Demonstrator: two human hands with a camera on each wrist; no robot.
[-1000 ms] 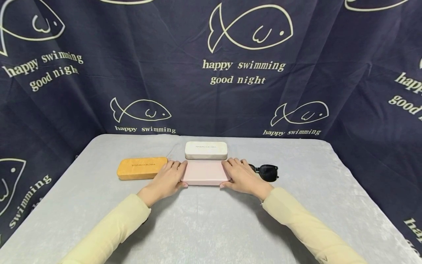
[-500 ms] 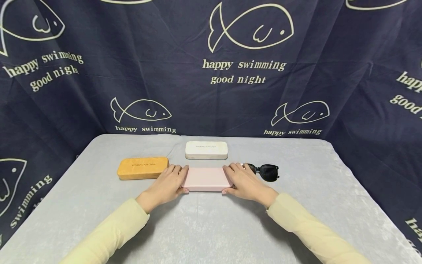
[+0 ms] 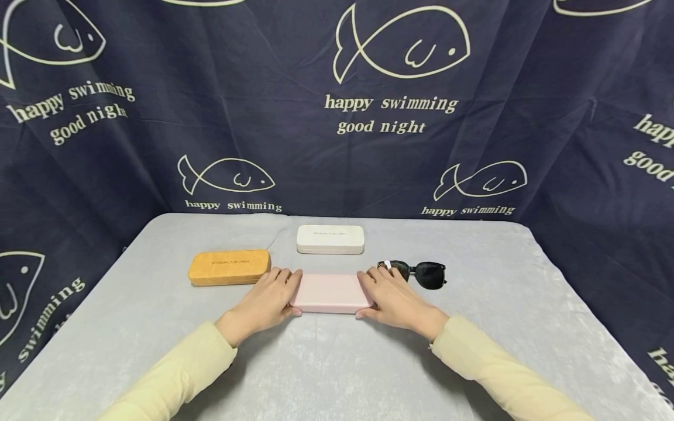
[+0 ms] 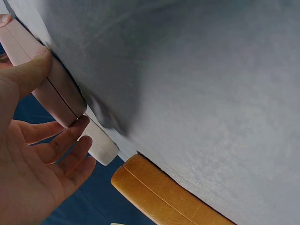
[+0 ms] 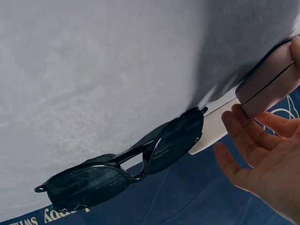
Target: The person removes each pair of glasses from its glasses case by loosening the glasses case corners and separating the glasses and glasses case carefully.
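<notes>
Our left hand (image 3: 263,303) and right hand (image 3: 394,299), half-curled, pinch the pink case (image 3: 332,292) — well off the worktop's far edge (image 3: 432,224).

Free room in front of the pink case (image 3: 333,291), obstacle behind (the white case (image 3: 330,241)).

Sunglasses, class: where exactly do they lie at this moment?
In the head view, the sunglasses lie on the grey table right of centre, partly behind the right hand, with the pink case to their left.
</notes>
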